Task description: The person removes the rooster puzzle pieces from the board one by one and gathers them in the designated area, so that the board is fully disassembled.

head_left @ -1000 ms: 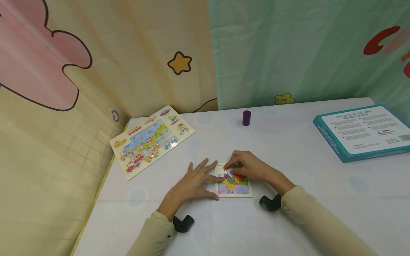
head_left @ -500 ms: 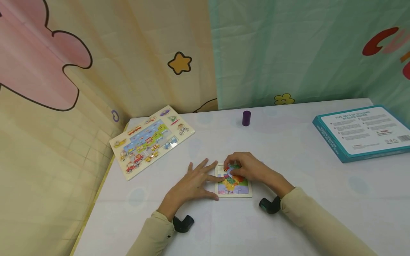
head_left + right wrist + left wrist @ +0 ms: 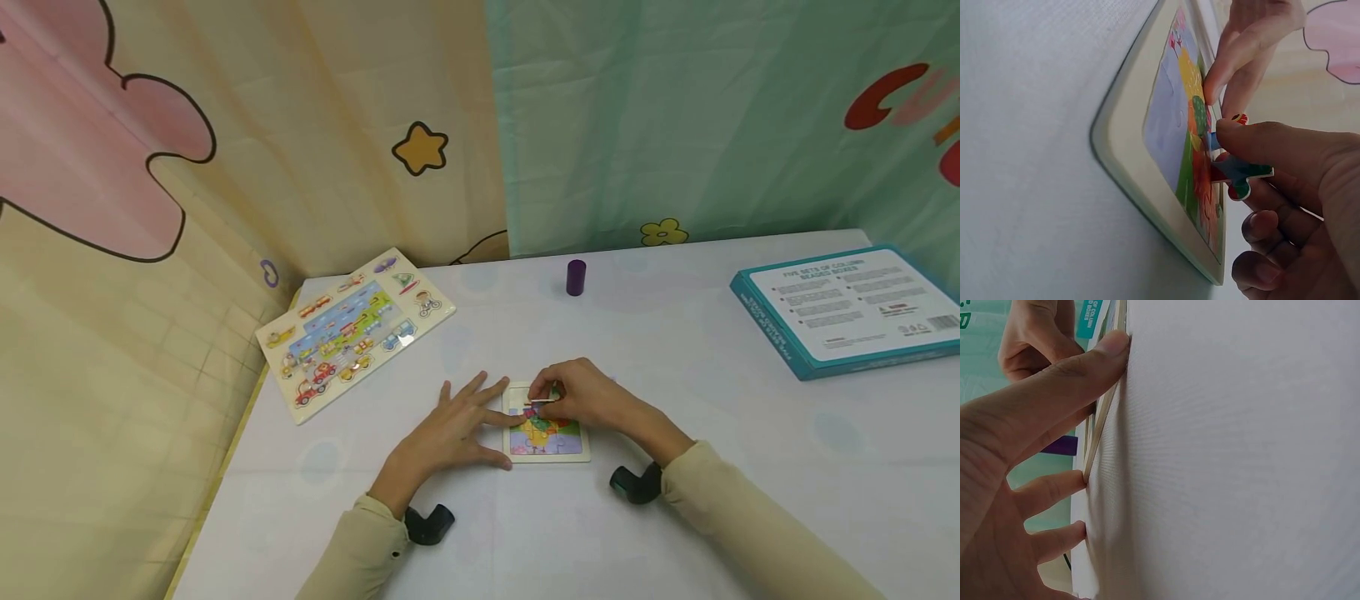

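Observation:
A small jigsaw puzzle [image 3: 550,459] with a pale frame and a colourful picture lies on the table in front of me. My left hand [image 3: 453,432] is spread at its left side, the thumb by the near corner and the index finger reaching over the picture. My right hand [image 3: 587,395] pinches a jigsaw piece [image 3: 1242,172] between thumb and fingers at the upper part of the puzzle. In the right wrist view this piece, blue, green and red, stands tilted on edge against the picture. In the left wrist view the left thumb [image 3: 1110,347] touches the frame's edge.
A wooden vehicle puzzle board [image 3: 420,327] lies at the back left. Towards the back middle stands a purple cylinder [image 3: 576,277]. A flat teal box [image 3: 855,308] with printed text lies at the right. Printed curtains [image 3: 637,125] hang behind the table.
The right hand has tipped the jigsaw piece up, so the head view now shows its thin edge instead of its face. The left hand stays in place.

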Tool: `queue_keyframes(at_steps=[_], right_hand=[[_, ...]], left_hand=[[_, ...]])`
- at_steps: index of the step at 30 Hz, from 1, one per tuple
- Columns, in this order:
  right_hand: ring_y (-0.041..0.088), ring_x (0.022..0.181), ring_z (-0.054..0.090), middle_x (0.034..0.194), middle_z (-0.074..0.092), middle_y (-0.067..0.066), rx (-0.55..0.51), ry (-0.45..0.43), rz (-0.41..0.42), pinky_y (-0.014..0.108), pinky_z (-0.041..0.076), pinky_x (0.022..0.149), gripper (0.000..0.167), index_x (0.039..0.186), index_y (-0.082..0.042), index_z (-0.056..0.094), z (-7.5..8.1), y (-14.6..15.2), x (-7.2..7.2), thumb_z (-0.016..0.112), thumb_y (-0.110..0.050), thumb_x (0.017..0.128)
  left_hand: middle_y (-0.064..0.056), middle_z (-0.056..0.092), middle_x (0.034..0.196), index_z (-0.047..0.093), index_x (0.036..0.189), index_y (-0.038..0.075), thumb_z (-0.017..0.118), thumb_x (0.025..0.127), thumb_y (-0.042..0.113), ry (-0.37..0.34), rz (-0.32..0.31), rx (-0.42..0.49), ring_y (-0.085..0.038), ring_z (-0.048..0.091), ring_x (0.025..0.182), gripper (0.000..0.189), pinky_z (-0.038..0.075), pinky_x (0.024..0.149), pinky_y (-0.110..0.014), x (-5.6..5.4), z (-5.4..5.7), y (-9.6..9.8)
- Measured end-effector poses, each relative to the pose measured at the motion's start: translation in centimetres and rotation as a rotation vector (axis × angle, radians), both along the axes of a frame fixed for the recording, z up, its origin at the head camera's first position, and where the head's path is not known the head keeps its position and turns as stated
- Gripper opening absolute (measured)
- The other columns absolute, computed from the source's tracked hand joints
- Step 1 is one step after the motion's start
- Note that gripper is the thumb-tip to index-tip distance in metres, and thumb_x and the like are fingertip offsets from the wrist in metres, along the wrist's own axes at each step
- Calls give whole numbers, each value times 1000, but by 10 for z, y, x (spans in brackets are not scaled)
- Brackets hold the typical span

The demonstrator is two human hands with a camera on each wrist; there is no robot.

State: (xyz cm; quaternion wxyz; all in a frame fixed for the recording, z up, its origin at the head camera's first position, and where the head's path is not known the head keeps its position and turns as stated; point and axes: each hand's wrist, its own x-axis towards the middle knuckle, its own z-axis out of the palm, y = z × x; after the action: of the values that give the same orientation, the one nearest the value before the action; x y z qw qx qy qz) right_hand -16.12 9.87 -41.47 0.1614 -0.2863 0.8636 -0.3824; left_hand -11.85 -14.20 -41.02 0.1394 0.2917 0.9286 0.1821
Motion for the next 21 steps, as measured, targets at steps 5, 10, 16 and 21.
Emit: queue_keyframes(at_steps=[5, 10, 16, 21], right_hand=[[13, 85, 57, 97, 71, -7, 4, -5, -2, 31, 50, 76, 25, 108, -12, 75, 5, 6, -1, 77, -17, 84], [12, 86, 59, 98, 73, -6, -8, 4, -7, 32, 50, 76, 23, 106, -11, 76, 9, 11, -3, 76, -16, 84], [13, 87, 61, 97, 73, -5, -7, 56, -8, 30, 50, 77, 13, 98, -12, 78, 9, 10, -4, 73, -11, 87], [14, 88, 60, 99, 74, -3, -22, 77, -68, 31, 49, 76, 14, 100, -12, 79, 10, 9, -5, 72, -13, 87]], left_hand=[[-3, 28, 160, 66, 129, 33, 81, 72, 53, -1, -4, -2, -34, 12, 149, 63, 7, 108, -74, 0, 0, -1], [-3, 28, 160, 66, 129, 32, 82, 72, 52, 0, 0, -7, -34, 12, 149, 63, 7, 108, -74, -1, 0, -1], [-2, 28, 160, 66, 129, 32, 83, 71, 51, -6, 4, 1, -33, 12, 149, 63, 7, 108, -73, 0, 0, 0], [-2, 28, 160, 66, 129, 32, 82, 72, 51, -11, 6, 2, -33, 12, 149, 62, 6, 108, -73, 0, -1, 0]])
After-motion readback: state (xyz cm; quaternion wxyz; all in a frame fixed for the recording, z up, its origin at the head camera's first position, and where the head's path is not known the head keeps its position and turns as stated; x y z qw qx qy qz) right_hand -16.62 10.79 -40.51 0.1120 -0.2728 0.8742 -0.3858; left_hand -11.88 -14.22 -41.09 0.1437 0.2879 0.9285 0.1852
